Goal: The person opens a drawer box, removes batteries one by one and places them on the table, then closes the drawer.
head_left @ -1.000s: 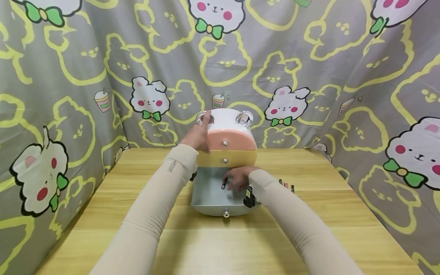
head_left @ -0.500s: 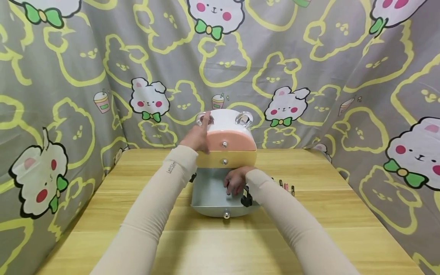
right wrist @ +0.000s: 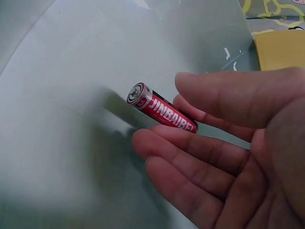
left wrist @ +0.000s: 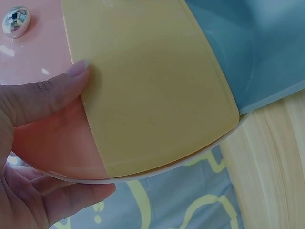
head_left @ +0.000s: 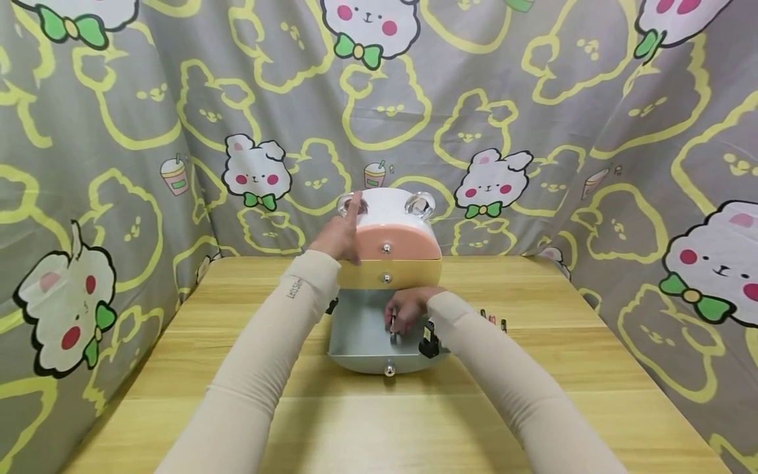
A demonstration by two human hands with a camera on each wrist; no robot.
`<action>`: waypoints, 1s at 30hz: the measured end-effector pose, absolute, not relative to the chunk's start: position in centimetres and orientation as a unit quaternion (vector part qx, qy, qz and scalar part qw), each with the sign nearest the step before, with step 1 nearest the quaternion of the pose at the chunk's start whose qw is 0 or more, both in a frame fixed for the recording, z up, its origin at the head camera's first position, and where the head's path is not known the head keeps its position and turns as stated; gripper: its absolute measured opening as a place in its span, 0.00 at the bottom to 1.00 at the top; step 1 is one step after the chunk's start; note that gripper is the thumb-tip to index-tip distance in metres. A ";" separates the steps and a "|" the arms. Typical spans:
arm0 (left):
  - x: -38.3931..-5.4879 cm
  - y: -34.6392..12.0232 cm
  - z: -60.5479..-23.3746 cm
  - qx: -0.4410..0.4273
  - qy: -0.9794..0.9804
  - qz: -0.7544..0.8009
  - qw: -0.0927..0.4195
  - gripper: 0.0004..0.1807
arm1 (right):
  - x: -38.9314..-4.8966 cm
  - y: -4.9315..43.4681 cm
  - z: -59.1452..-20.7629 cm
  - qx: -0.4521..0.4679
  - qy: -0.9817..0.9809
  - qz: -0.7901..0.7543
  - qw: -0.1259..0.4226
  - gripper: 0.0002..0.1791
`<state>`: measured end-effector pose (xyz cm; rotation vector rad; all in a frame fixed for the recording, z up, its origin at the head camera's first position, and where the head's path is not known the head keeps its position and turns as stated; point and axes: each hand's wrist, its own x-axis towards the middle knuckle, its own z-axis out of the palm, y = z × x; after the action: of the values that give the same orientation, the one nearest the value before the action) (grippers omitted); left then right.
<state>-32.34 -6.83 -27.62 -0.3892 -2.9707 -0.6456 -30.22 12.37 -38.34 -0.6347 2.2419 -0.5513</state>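
A small drawer cabinet [head_left: 391, 209] has a white top, clear ear-like rings, a pink drawer [head_left: 414, 243] and a yellow drawer [head_left: 411, 273], both closed. Its grey-blue bottom drawer [head_left: 355, 336] is pulled out. My left hand [head_left: 337, 236] grips the cabinet's left side; the left wrist view shows the thumb [left wrist: 62, 90] on the front and fingers behind the edge. Inside the bottom drawer, my right hand [head_left: 407, 311] holds a red and black AA battery [right wrist: 164, 110]. Its index and middle fingers lie on either side of the battery, while the thumb appears apart from it.
Several batteries [head_left: 493, 320] lie on the wooden table [head_left: 379, 428] to the right of the cabinet, partly behind the right sleeve. A patterned curtain [head_left: 320, 85] surrounds the table at the back and sides.
My right hand has shifted slightly within the bottom drawer, and the battery has turned in its fingers, its end now pointing toward the drawer front. The left hand stays put.
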 end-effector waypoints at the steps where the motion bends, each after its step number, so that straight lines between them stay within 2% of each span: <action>1: -32.3 -6.8 -27.6 -0.128 -0.968 -0.212 0.040 0.82 | -30.2 12.4 -38.3 -0.246 0.870 -0.222 0.364 0.07; 7: -32.3 -6.8 -27.7 -0.130 -0.968 -0.210 0.043 0.82 | -29.9 12.8 -37.7 -0.241 0.872 -0.244 0.348 0.01; 17: -32.1 -6.7 -27.5 -0.133 -0.967 -0.211 0.047 0.81 | -29.9 13.6 -37.2 -0.287 0.894 -0.211 0.273 0.08; 30: -31.9 -6.6 -27.4 -0.126 -0.967 -0.219 0.039 0.82 | -29.4 15.3 -36.6 -0.268 0.895 -0.248 0.255 0.09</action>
<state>-31.95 -6.61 -27.45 -0.3855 -2.9634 -0.6715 -29.42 15.32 -36.64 -0.7270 2.4310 -0.6747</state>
